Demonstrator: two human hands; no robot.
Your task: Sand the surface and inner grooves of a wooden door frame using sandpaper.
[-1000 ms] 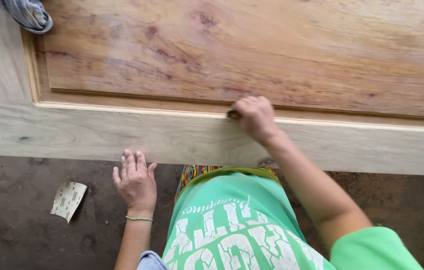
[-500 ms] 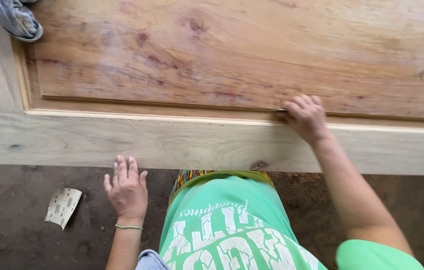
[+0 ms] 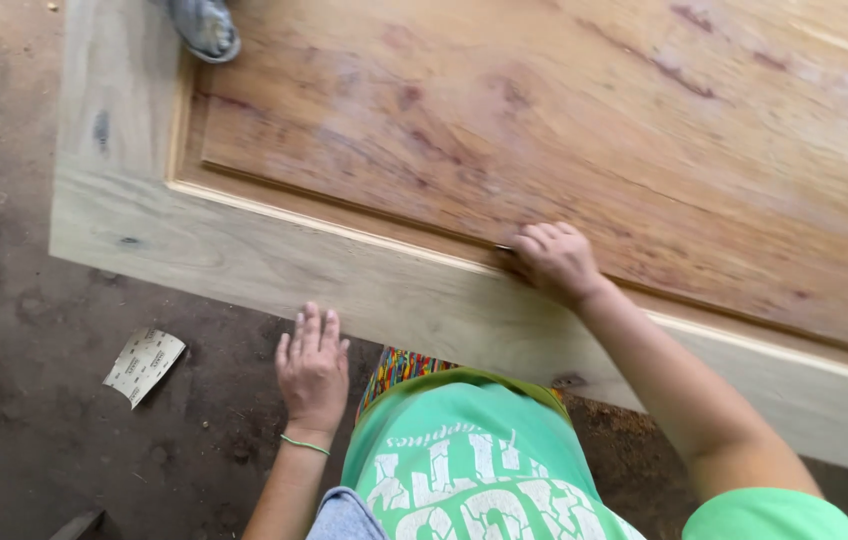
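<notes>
Right hand (image 3: 556, 262) is out in front, arm stretched forward and up from the lower right, wrist bent down. Fingers curled together and pressed onto the wooden door panel (image 3: 544, 130), right at the groove where the raised centre meets the pale frame rail (image 3: 274, 262). A small thin edge peeks out under the fingertips, too hidden to name; can't tell if the hand clamps anything.

Left hand (image 3: 312, 368) lies flat on the dirt floor (image 3: 34, 440), palm down, fingers straight and close together, tips touching or just short of the rail's lower edge. Holds nothing. Thin green band on the wrist.

Door lies flat on the floor, filling the upper and right frame. A scrap of sandpaper (image 3: 144, 364) lies on the floor, left of the left hand, apart from it. A grey shoe (image 3: 204, 28) stands on the door's top left corner.
</notes>
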